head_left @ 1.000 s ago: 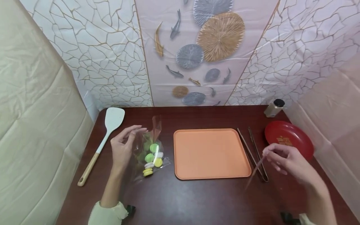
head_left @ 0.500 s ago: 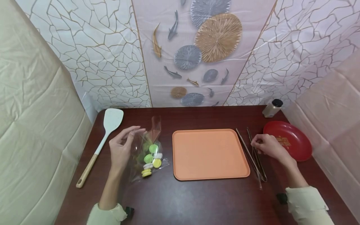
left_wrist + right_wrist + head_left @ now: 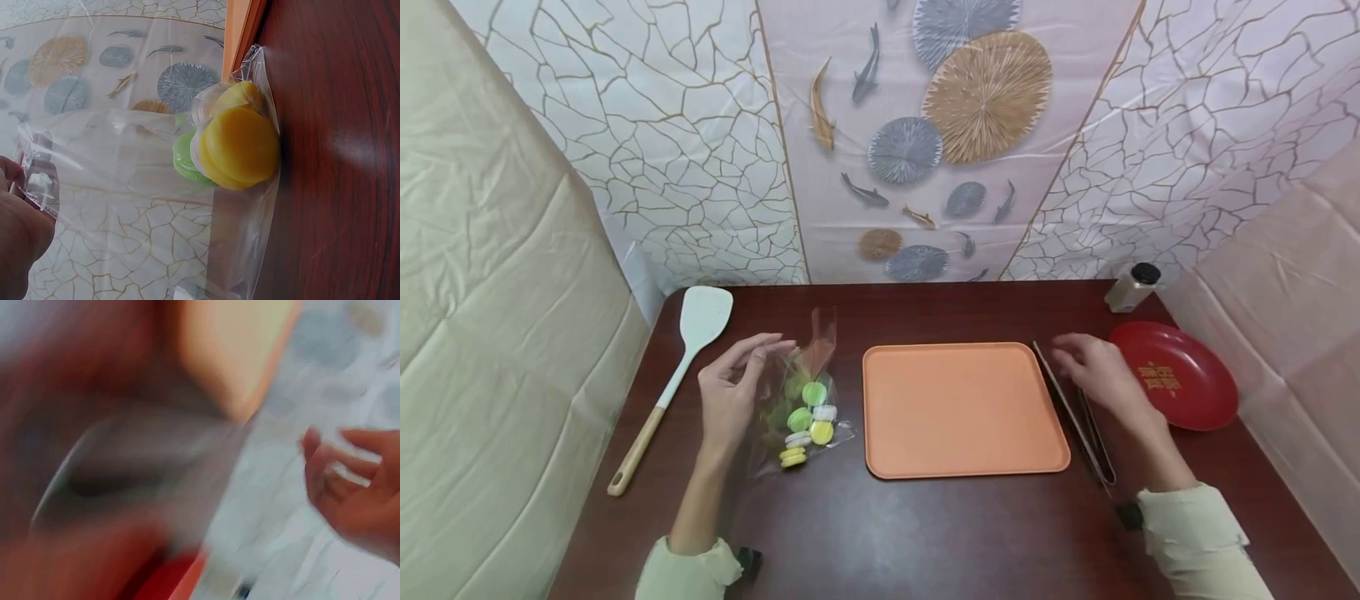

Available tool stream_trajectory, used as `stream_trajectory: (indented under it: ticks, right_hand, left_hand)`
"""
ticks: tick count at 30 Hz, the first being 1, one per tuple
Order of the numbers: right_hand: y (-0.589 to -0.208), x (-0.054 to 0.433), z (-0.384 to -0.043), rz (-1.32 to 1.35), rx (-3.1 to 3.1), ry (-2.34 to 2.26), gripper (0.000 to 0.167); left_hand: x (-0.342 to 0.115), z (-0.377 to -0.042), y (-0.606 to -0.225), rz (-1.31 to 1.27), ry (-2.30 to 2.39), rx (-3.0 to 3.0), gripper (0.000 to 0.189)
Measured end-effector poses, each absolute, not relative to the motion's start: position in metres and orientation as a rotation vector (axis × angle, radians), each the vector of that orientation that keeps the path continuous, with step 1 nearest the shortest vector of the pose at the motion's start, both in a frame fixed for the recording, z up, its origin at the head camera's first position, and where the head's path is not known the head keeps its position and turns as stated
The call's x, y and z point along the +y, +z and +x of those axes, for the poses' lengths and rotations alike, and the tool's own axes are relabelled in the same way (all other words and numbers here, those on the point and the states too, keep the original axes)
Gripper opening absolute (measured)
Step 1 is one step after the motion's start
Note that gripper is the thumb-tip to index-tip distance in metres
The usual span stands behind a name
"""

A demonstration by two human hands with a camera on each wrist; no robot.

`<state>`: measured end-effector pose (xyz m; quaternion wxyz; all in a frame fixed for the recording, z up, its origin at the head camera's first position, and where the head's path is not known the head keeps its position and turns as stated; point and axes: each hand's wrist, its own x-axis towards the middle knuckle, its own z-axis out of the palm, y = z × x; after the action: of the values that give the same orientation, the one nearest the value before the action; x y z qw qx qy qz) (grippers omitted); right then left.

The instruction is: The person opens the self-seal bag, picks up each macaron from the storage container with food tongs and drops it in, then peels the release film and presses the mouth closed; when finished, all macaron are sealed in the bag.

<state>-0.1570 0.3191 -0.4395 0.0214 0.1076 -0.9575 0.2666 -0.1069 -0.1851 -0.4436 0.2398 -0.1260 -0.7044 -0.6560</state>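
My left hand (image 3: pixel 730 392) pinches the top edge of a clear plastic bag (image 3: pixel 119 156), which stands on the table beside the hand. Inside the bag are several macarons: green ones (image 3: pixel 813 393), yellow ones (image 3: pixel 822 432) and pale ones. The left wrist view shows a yellow macaron (image 3: pixel 240 147) close up at the bag's bottom. My right hand (image 3: pixel 1108 375) hovers over the far part of the metal tongs (image 3: pixel 1093 454), fingers bent loosely and apart. Nothing shows between its fingers in the blurred right wrist view. The hand hides part of the tongs.
An orange tray (image 3: pixel 966 410) lies between the hands. A red plate (image 3: pixel 1187 375) sits right of the right hand, with a black-capped jar (image 3: pixel 1131 288) behind it. At far left lies a white spatula (image 3: pixel 703 321) with a wooden handle. Patterned cloth walls surround the table.
My right hand has moved left and away from me, over the tongs. A thin see-through strip that it held one second ago has left its fingers. The left hand stays with the bag.
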Motion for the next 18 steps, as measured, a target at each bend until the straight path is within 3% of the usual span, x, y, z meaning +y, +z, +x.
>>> stream_trajectory:
  ticks: [5,11,18]
  right_hand:
    - [-0.43,0.215,-0.164,0.668,-2.819,1.307,0.029]
    - [-0.446,0.102,-0.194,0.863,-2.602,1.924,0.049]
    - [-0.46,0.058,-0.206,0.789,-2.539,2.058,0.02]
  left_hand:
    - [-0.181,-0.107,-0.441,-0.36,-1.811,-1.907,0.022]
    - [-0.185,-0.104,-0.439,-0.362,-1.82,-1.928,0.022]
    - [-0.195,-0.096,-0.437,-0.351,-1.924,-1.933,0.024]
